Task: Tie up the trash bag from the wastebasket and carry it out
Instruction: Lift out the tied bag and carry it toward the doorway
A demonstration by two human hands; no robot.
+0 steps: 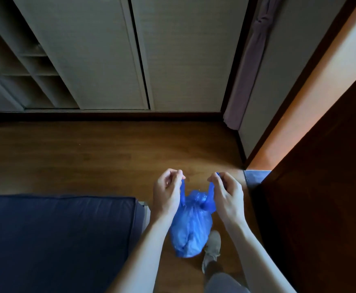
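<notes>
Trash bag (191, 227) hangs at six o'clock — my left hand (167, 192) and right hand (225, 194) each pinch a handle, mid-tie — next, probably cinch the knot.

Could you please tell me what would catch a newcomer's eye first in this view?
The bright blue plastic trash bag stands out at the lower centre, hanging above the brown wooden floor. The left hand and right hand each pinch one of its stretched handles, pulled apart above a knotted neck. A dark navy cushion fills the lower left, and pale sliding closet doors span the top.
</notes>
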